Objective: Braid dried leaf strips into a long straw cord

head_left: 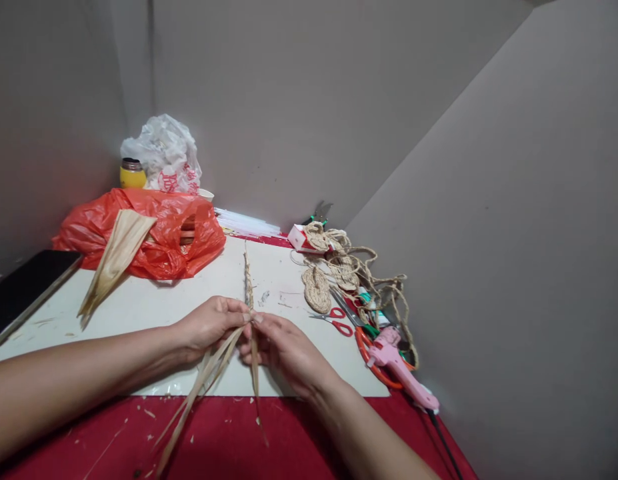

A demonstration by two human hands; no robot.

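A thin braid of dry husk strips (248,280) runs away from me over the white board (289,267). At its near end my left hand (213,327) pinches the strips between thumb and fingers. My right hand (281,347) grips the same spot from the other side, and the two thumbs almost meet there. Loose strip ends (209,373) fan down below the left hand, past the board's front edge. Another strip end (255,373) hangs under the right hand. Some fingertips of both hands are hidden behind the work.
On the left lie a phone (29,287), an orange plastic bag (139,247) and a dry husk (116,253). Glue sticks (249,223) lie at the back. To the right are woven coils (317,290), small red-handled scissors (339,321) and a pink glue gun (401,367). Walls enclose the table.
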